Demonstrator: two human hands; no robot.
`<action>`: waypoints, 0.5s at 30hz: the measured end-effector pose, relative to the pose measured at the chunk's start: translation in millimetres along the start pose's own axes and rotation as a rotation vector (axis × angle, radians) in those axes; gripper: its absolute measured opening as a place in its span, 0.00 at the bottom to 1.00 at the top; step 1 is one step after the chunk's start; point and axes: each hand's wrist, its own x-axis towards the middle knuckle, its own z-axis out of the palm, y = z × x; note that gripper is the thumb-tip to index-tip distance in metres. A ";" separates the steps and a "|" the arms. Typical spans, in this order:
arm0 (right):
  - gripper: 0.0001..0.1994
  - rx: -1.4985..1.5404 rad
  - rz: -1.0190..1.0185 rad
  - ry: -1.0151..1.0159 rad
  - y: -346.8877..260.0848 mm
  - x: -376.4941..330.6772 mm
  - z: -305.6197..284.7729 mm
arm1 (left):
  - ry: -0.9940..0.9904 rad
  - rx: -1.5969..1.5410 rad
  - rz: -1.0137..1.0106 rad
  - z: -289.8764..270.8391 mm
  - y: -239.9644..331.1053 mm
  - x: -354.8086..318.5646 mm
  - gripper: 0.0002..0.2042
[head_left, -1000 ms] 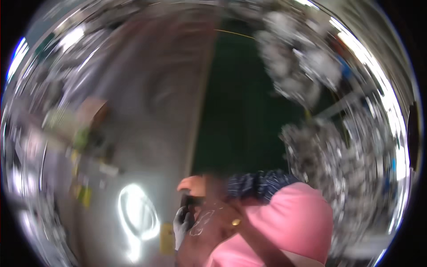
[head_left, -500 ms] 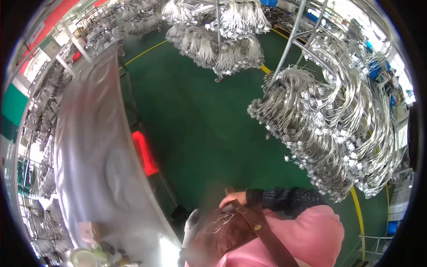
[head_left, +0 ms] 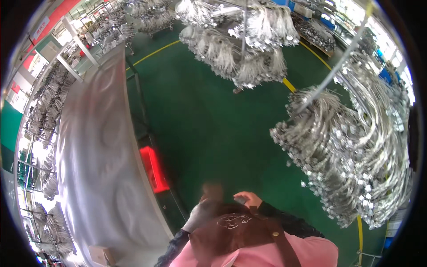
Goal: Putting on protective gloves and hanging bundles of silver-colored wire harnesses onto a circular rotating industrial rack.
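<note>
Both my hands are in front of my brown apron (head_left: 235, 236), low in the view. My right hand (head_left: 250, 198) has its fingers curled, with a small dark grey patch under them that I cannot make out. To its left is my left hand (head_left: 205, 202), pale grey toward the wrist; its fingers are smeared by a brownish blur. The two hands are apart, over the green floor. Closest on the left side is a long table with a shiny, silvery sheet top (head_left: 102, 169).
A red bin (head_left: 154, 170) sits beside the table's right edge. Racks hung with bundled white cables (head_left: 347, 151) stand at the right, and another cable rack (head_left: 235, 49) is ahead. A small cardboard box (head_left: 101, 255) rests at the table's near end. Yellow lines (head_left: 289, 85) mark the green floor.
My right hand has come away from the apron strap, and my left hand and forearm now show more. The view has shifted: racks appear farther right, the red bin lower.
</note>
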 end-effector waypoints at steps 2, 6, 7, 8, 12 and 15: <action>0.17 -0.046 0.006 0.021 2.8 47.4 -6.5 | 0.030 0.092 0.151 -38.6 8.7 29.6 0.15; 0.14 -0.201 -0.196 0.047 -52.3 141.7 16.3 | 0.158 0.120 0.111 -110.7 -3.2 82.7 0.16; 0.14 -0.273 -0.231 0.060 -76.5 164.0 20.3 | 0.142 0.093 0.075 -131.8 -8.4 101.2 0.16; 0.14 -0.138 -0.227 0.070 -83.3 186.3 17.3 | 0.117 0.063 0.030 -151.5 -13.1 119.0 0.16; 0.15 -0.183 -0.313 0.163 -98.8 265.9 -9.7 | 0.085 -0.245 -0.145 -203.7 -53.3 190.4 0.20; 0.16 -0.277 -0.241 0.312 -114.8 323.7 -44.4 | 0.129 -0.442 -0.146 -246.1 -36.1 260.7 0.14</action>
